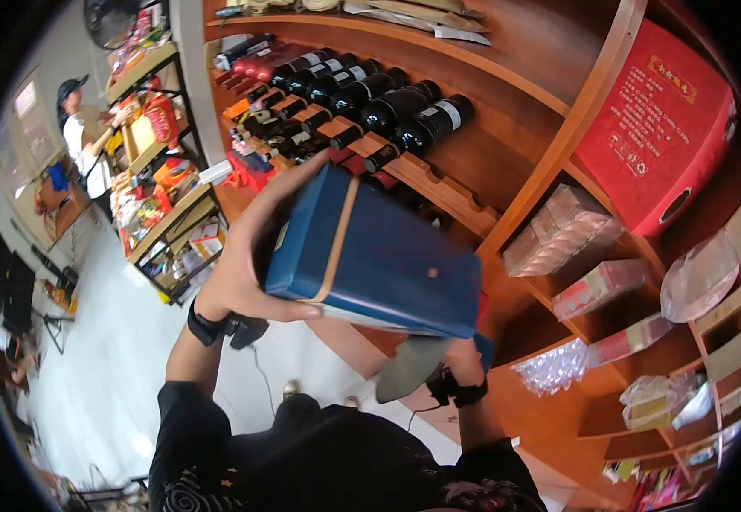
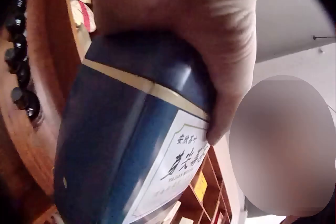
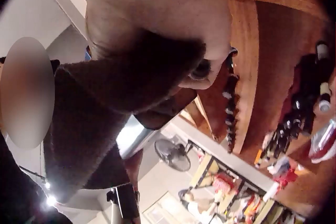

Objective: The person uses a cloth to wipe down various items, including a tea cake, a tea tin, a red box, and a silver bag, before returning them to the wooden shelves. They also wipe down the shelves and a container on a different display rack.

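A dark blue box [image 1: 387, 256] with a tan band is held up in front of the wooden shelves. My left hand [image 1: 247, 264] grips its left end, thumb along the lower edge and fingers over the far side; in the left wrist view the hand [image 2: 210, 40] spans the end of the box [image 2: 115, 129], whose white label carries dark writing. Under the box's right end, my right hand [image 1: 466, 363] grips a dark grey cloth [image 1: 411, 369]. The right wrist view shows the hand [image 3: 157, 19] with the cloth [image 3: 89, 124] bunched in its fingers and hanging down.
Dark bottles [image 1: 370, 98] lie on a slotted rack behind the box. Right of them stand a large red box [image 1: 656, 119] and wrapped packages [image 1: 562, 230] on shelves. A person [image 1: 89, 141] stands at a display rack [image 1: 178, 226] at the left.
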### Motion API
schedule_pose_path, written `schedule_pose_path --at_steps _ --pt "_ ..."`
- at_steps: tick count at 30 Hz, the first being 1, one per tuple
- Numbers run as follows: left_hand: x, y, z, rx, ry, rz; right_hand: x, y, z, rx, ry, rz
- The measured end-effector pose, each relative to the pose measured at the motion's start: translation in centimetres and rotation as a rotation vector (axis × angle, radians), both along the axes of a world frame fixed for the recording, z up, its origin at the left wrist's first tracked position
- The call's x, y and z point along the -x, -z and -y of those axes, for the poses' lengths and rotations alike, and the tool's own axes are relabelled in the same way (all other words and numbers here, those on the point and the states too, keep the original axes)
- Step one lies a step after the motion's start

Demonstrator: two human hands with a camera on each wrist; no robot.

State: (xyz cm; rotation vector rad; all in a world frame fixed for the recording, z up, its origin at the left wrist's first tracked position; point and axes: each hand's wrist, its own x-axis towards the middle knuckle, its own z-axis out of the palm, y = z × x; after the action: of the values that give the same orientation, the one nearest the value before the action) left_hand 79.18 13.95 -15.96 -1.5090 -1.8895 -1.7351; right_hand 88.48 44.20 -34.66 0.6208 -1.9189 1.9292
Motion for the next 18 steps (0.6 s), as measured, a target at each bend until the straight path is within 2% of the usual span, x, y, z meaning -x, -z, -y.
schedule_pose_path --at_steps 2,4,5,8,10,12,13,14,16,17,18 --pt "3.1 -2.3 -0.7 0.02 0.082 -0.196 0.1 0.3 0.6 0.026 0.051 0.006" --pt "5.2 -4.5 -2.0 0.096 0.088 -0.144 -0.4 0.0 1.6 0.062 0.08 0.013" --pt "6.2 -5.8 -2.1 0.186 0.08 -0.209 -0.4 -0.4 2.2 0.076 0.089 0.01" --pt "10.5 -7.9 -2.8 0.277 0.2 -0.249 0.0 -1.9 4.2 0.116 0.102 -0.012" --pt "13.0 -7.9 -2.9 0.203 0.429 0.007 0.9 -3.9 4.5 0.113 0.093 -0.039" --pt "14.6 -7.1 -4.4 0.08 0.448 0.208 1.9 -5.8 5.0 0.116 0.077 -0.074" --pt "15.0 -6.6 -5.8 0.024 0.6 0.325 4.8 -6.6 8.9 -0.155 0.889 -0.088" --pt "13.8 -7.4 -6.6 -0.041 0.712 0.4 6.5 -7.0 8.0 0.075 0.828 0.123" --pt "13.4 -8.2 -9.1 -0.128 0.575 0.237 8.7 -12.7 10.5 0.858 0.518 -0.076" --pt "13.0 -9.3 -10.0 -0.252 0.66 0.329 9.0 -15.4 11.4 0.762 0.527 -0.078" --pt "12.9 -10.7 -10.3 -0.265 0.647 0.352 9.2 -17.9 11.9 0.668 0.536 -0.073"
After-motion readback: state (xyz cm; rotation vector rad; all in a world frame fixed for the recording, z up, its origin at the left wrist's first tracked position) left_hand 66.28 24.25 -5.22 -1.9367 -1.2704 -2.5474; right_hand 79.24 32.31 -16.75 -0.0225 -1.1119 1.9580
